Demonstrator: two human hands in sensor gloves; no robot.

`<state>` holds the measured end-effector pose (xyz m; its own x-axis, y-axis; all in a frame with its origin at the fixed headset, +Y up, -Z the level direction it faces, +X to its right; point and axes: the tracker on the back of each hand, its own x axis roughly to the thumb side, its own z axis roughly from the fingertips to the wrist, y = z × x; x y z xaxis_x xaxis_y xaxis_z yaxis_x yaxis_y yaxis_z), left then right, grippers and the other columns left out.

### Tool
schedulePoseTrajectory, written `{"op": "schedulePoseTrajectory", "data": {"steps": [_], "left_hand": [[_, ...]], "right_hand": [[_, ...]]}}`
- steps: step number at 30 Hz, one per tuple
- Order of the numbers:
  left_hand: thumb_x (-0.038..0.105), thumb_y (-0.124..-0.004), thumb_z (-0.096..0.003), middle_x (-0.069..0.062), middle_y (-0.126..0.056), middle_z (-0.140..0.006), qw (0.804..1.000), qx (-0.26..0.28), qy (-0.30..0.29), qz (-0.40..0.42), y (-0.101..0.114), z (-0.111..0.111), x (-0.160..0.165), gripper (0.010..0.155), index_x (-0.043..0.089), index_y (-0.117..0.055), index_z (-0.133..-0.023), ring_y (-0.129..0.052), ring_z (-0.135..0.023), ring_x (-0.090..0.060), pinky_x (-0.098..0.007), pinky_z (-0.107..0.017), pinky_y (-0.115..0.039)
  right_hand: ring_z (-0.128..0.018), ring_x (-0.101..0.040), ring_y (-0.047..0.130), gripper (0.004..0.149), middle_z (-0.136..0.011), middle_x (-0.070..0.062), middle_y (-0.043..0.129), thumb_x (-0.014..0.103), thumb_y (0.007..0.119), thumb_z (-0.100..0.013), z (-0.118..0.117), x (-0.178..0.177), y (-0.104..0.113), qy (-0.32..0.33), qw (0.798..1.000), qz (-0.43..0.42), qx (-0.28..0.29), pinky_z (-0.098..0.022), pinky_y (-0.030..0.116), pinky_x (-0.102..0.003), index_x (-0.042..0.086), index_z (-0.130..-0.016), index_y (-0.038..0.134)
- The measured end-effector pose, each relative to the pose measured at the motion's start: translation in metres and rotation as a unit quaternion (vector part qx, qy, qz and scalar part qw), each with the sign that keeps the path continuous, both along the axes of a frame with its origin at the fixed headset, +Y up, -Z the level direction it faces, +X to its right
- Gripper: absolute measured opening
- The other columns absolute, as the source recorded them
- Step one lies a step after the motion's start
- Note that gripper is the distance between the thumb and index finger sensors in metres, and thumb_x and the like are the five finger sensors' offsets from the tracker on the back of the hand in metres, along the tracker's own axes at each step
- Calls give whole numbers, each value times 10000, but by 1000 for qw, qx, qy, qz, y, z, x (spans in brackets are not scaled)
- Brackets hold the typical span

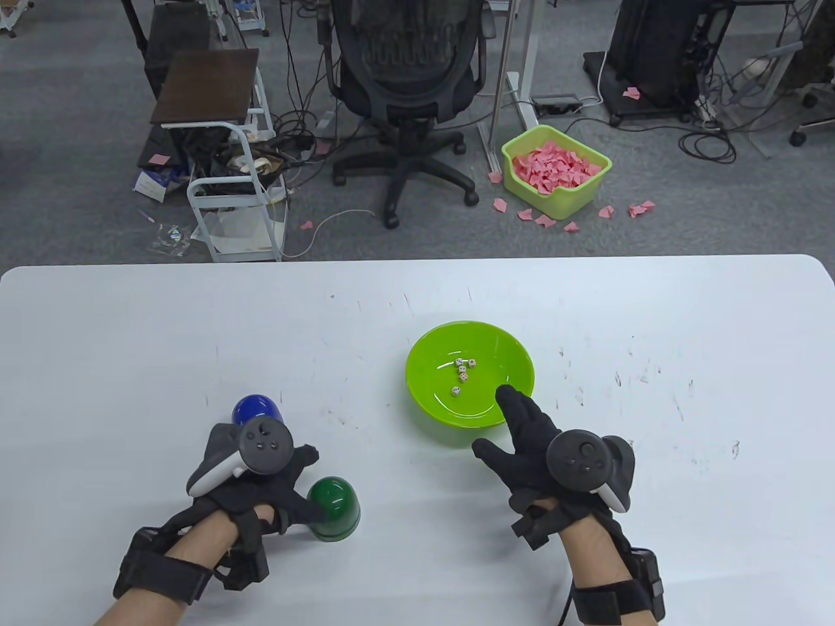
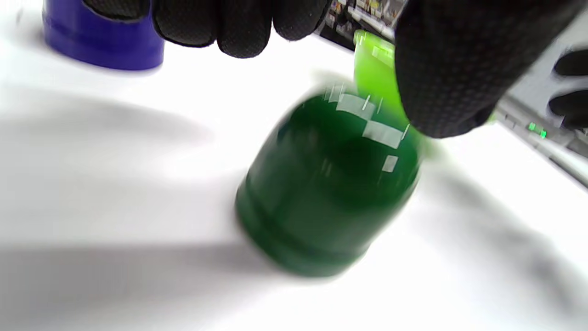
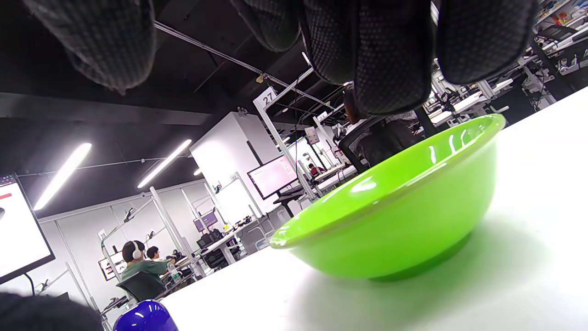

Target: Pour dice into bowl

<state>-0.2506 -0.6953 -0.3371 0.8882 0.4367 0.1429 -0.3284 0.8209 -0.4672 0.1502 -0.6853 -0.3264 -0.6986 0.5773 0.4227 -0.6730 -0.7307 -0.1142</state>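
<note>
A lime green bowl (image 1: 430,385) stands right of the table's middle with several small white dice (image 1: 461,375) lying in it. A dark green cup (image 1: 336,505) stands mouth down near the front left, and a blue cup (image 1: 254,409) stands mouth down behind it. My left hand (image 1: 306,486) hovers spread between the two cups. In the left wrist view its thumb (image 2: 450,69) is by the blurred green cup's (image 2: 326,184) top, and the other fingers (image 2: 229,23) are clear of it. My right hand (image 1: 505,424) is open and empty, fingers stretched over the bowl's near rim (image 3: 390,184).
The white table (image 1: 130,339) carries only the bowl and the two cups. Its far edge runs along the top of the table area, with an office chair (image 1: 408,78) and a yellow-green bin of pink paper (image 1: 554,169) on the floor beyond.
</note>
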Motion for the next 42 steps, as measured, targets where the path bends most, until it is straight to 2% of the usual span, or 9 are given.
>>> {"op": "schedulePoseTrajectory", "data": {"steps": [5, 8, 15, 20, 25, 30, 34, 37, 42], "left_hand": [[560, -935, -369, -184, -553, -1126, 995, 70, 61, 35, 33, -21, -17, 924, 193, -482, -1086, -555, -1044, -460, -664, -763, -508], [570, -926, -375, -176, -543, -1132, 991, 92, 95, 20, 33, -34, -29, 926, 203, -467, -1090, -563, -1045, -456, -666, -761, -514], [603, -904, -384, -146, -518, -1147, 980, 125, 149, -49, 0, -58, -47, 931, 250, -425, -1100, -602, -1047, -417, -669, -750, -560], [644, -905, -363, -229, -430, -1155, 975, 93, 181, -93, -25, -71, -52, 988, 260, -382, -1108, -587, -1063, -526, -697, -726, -605], [615, -925, -360, -219, -480, -1142, 968, 86, 192, -136, -42, -78, -46, 973, 261, -401, -1100, -711, -1008, -502, -674, -696, -674], [588, -949, -354, -187, -611, -1084, 954, 123, 195, -193, -50, -79, -42, 904, 312, -456, -1060, -843, -914, -437, -615, -654, -770], [603, -998, -312, -176, -660, -1051, 953, 129, 215, -171, -53, -81, -46, 909, 366, -492, -1030, -910, -863, -427, -588, -612, -842], [595, -1022, -286, -193, -638, -1056, 955, 107, 220, -169, -60, -83, -46, 992, 354, -416, -1034, -915, -870, -458, -580, -600, -871], [594, -1055, -242, -201, -639, -1061, 950, 133, 224, -174, -62, -83, -45, 1047, 320, -446, -1049, -925, -867, -431, -540, -600, -895]], "right_hand": [[-732, -557, 828, 853, -1052, -343, 637, 544, 779, -472, 0, 0, 0, 0, 1000, -2, 0, -552, 686, -713, 19, -1076, 482], [-732, -555, 829, 853, -1053, -342, 639, 545, 778, -473, 0, 0, 0, 0, 1000, -2, 0, -553, 685, -712, 18, -1076, 482], [-731, -556, 830, 853, -1052, -345, 641, 544, 778, -473, -1, 0, 0, 0, 1000, 0, -2, -551, 687, -712, 19, -1076, 482], [-729, -557, 830, 853, -1051, -343, 641, 544, 779, -473, -1, 0, -1, 0, 1000, 3, -7, -549, 689, -711, 19, -1076, 482], [-730, -555, 831, 853, -1051, -345, 641, 544, 779, -473, -1, 1, -1, -2, 1000, 3, -10, -549, 690, -711, 17, -1076, 483], [-728, -555, 832, 854, -1051, -345, 639, 543, 779, -473, -1, 0, -1, -1, 1000, 4, -12, -549, 690, -710, 17, -1076, 483], [-728, -556, 831, 852, -1048, -344, 648, 542, 779, -474, -1, 0, -2, 0, 1000, 5, -15, -550, 689, -711, 17, -1075, 484], [-726, -555, 834, 853, -1048, -343, 647, 543, 779, -473, -1, 0, -2, 0, 1000, 6, -17, -548, 692, -710, 16, -1075, 485], [-724, -555, 836, 850, -1044, -344, 655, 541, 781, -473, -2, -2, -4, 1, 1000, 8, -23, -548, 692, -710, 18, -1074, 486]]}}
